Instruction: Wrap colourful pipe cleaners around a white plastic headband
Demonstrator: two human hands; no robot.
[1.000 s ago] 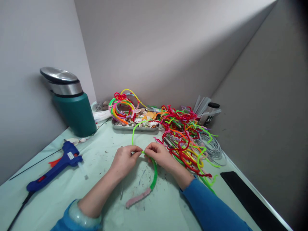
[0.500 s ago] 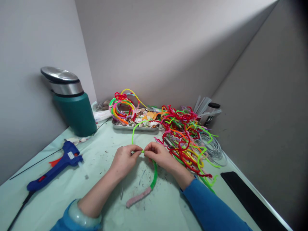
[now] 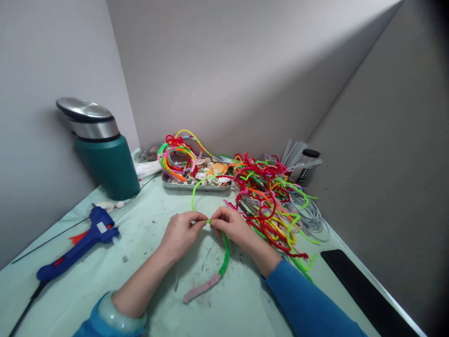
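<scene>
Between my two hands runs a fuzzy pipe cleaner [image 3: 193, 199], bright lime green, its far end arching toward the tray. My left hand [image 3: 182, 232] pinches it between thumb and fingertips. Right beside those fingertips, my right hand [image 3: 232, 227] pinches the same spot, so only a small bit of green shows between them. Below my right hand a thicker wrapped strand [image 3: 225, 257] curves down, darker green and then dull pink at its lower end. How this strand joins the lime piece is hidden by my right fingers.
A metal tray [image 3: 196, 187] of shells holds coiled colourful rings [image 3: 177, 164]. To its right lies a tangled heap of pipe cleaners [image 3: 266, 201] beside coiled grey wire [image 3: 310, 215]. A blue glue gun [image 3: 79, 243] and a green bottle [image 3: 108, 164] stand left; a black strip [image 3: 365, 290] lies right.
Hardly anything differs: both hands keep their pinch on the lime pipe cleaner in the same place. The whole view has shifted very slightly.
</scene>
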